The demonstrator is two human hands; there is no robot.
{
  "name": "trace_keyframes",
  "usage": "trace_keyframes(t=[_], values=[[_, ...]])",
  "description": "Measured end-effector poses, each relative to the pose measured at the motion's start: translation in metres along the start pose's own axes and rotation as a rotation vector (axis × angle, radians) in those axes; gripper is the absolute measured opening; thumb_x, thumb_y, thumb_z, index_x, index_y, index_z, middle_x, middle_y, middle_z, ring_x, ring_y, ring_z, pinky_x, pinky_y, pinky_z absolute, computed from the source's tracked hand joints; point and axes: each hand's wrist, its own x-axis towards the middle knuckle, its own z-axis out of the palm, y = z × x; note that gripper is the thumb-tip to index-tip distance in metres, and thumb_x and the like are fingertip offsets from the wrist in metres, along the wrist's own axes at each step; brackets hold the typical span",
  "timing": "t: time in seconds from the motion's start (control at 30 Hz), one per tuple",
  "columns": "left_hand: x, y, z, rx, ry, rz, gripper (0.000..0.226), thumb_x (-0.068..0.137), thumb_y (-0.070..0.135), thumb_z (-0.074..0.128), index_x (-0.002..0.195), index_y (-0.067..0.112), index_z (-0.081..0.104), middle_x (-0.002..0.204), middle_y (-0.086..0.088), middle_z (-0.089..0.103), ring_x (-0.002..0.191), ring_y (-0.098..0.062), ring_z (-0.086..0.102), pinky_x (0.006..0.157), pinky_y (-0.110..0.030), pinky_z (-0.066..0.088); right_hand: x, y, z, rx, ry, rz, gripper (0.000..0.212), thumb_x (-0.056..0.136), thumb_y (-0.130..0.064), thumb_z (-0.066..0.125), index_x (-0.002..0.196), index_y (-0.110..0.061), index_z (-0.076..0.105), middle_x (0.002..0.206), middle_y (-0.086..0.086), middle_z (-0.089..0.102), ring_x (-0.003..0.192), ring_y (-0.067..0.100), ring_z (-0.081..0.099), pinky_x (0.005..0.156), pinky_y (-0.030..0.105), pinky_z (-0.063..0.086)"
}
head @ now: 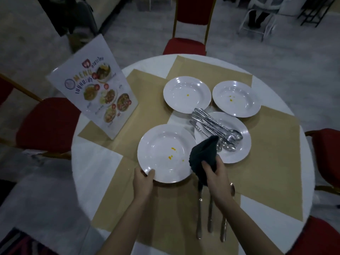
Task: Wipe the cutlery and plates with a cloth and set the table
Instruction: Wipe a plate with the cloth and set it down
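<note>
Three utensils [209, 214] partly hidden under my right hand [215, 173] gripping cloth [203, 157]; left hand [143, 178] pinches plate [166, 152]; card [95, 87] reads "MENU".

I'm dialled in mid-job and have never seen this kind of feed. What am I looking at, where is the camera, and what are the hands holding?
There is no machine: one camera worn on a person's head looks down at their bare hands. The left hand grips the rim of the nearest plate, which has yellow spots. The right hand holds a dark cloth. On the round table lie tan placemats, three more plates, one carrying a cutlery pile, a standing menu card, and three cutlery pieces near the person.
</note>
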Motion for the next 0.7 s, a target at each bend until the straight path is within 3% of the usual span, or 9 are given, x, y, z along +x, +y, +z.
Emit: trace_keyframes(t=[0.1,0.17,0.23,0.3,0.37,0.47,0.57,0.63,0.7], values=[[-0.001,0.012,-0.006,-0.047,-0.054,0.017,0.032,0.075,0.020,0.059,0.106,0.013,0.056,0.099,-0.006,0.067,0.088,-0.026,0.066,0.076,-0.049,0.056,-0.003,-0.011,0.013,-0.154,0.033,-0.130,0.037,0.092,-0.001,0.053,0.104,-0.036,0.058,0.094,-0.015,0.067,0.087,-0.003,0.061,0.073,0.018,0.048],[-0.002,0.018,-0.010,-0.089,-0.097,0.039,0.028,0.082,0.008,0.057,0.109,0.010,0.052,0.101,-0.012,0.065,0.085,-0.030,0.065,0.067,-0.047,0.055,0.001,-0.012,0.021,-0.297,0.037,-0.206,0.039,0.089,0.001,0.053,0.094,-0.037,0.057,0.083,-0.017,0.066,0.078,-0.001,0.060,0.064,0.020,0.047],[-0.003,0.020,-0.014,-0.111,-0.135,0.049,0.028,0.086,0.004,0.055,0.114,0.008,0.049,0.106,-0.014,0.064,0.093,-0.032,0.064,0.070,-0.050,0.055,0.007,-0.008,0.031,-0.453,0.012,-0.266,0.032,0.086,0.003,0.052,0.096,-0.026,0.061,0.083,-0.012,0.067,0.076,0.005,0.061,0.063,0.025,0.046],[-0.006,0.020,-0.018,-0.114,-0.166,0.044,0.027,0.090,0.001,0.053,0.115,0.007,0.045,0.108,-0.014,0.062,0.097,-0.032,0.062,0.072,-0.052,0.055,0.013,-0.003,0.041,-0.654,-0.029,-0.286,0.035,0.087,0.000,0.052,0.116,-0.018,0.062,0.101,-0.002,0.068,0.092,0.015,0.060,0.072,0.023,0.042],[-0.011,0.018,-0.023,-0.119,-0.191,0.044,0.027,0.092,0.002,0.052,0.116,0.009,0.044,0.108,-0.013,0.062,0.098,-0.031,0.062,0.068,-0.047,0.056,0.014,-0.001,0.049,-0.830,-0.086,-0.294,0.046,0.091,-0.007,0.054,0.136,-0.016,0.051,0.125,0.002,0.061,0.112,0.018,0.054,0.086,0.025,0.043],[-0.021,0.015,-0.031,-0.128,-0.201,0.048,0.029,0.093,0.007,0.053,0.121,0.013,0.045,0.111,-0.011,0.063,0.099,-0.030,0.063,0.072,-0.046,0.057,0.012,-0.004,0.061,-0.944,-0.191,-0.379,0.055,0.091,-0.011,0.059,0.144,-0.011,0.042,0.140,0.007,0.051,0.126,0.023,0.049,0.101,0.033,0.041],[-0.032,0.016,-0.037,-0.161,-0.205,0.055,0.031,0.095,0.009,0.052,0.124,0.017,0.046,0.111,-0.005,0.065,0.098,-0.024,0.064,0.077,-0.042,0.058,0.006,-0.003,0.071,-0.989,-0.355,-0.335,0.055,0.099,-0.018,0.046,0.151,-0.014,0.028,0.156,0.007,0.031,0.142,0.022,0.029,0.117,0.029,0.019],[-0.038,0.018,-0.039,-0.187,-0.233,0.059,0.032,0.095,0.009,0.052,0.125,0.018,0.047,0.112,-0.004,0.065,0.099,-0.023,0.065,0.078,-0.039,0.058,-0.002,0.005,0.076,-1.007,-0.483,-0.297,0.057,0.103,-0.031,0.039,0.154,-0.018,0.018,0.161,0.004,0.014,0.148,0.020,0.011,0.118,0.028,0.004],[-0.043,0.019,-0.040,-0.196,-0.253,0.057,0.031,0.095,0.008,0.051,0.125,0.018,0.047,0.112,-0.005,0.065,0.099,-0.024,0.064,0.075,-0.035,0.057,-0.008,0.015,0.074,-1.023,-0.525,-0.297,0.056,0.103,-0.036,0.035,0.154,-0.022,0.016,0.162,0.002,0.007,0.149,0.020,0.004,0.118,0.029,0.000]])
